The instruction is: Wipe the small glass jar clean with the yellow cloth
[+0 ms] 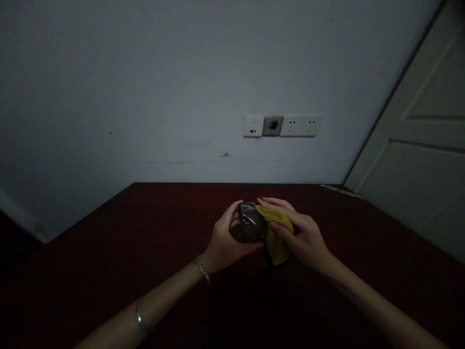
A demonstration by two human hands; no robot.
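Two bangles (145, 317) are sitting nearest you on your left forearm, one plain band lower down and a thinner one (202, 271) at the wrist. Past them, your left hand (221, 242) is cupping a small dark box (251, 222), thumb curled under its near side and fingers wrapping over its far edge, so the grip is closing around it rather than spreading. The box is looking glossy, as if wrapped in clear film that is catching pale highlights along its top edge; any writing or brand on it is too dim and small to be reading. Your right hand (303, 235) is pressing a yellow cloth (276, 237) against the right face of the box, fingers lying close together over the cloth and the thumb tucking beneath it. The cloth is bunching and hanging down below your hand. Box and cloth are touching, and both are being held just above the middle of the dark red table (109, 252), between your two hands. Farther off, a white wall (145, 87) is rising behind the table, carrying a row of sockets (282, 126) with one darker panel among them; no lettering is showing there. A pale door (421, 145) is standing at the right.
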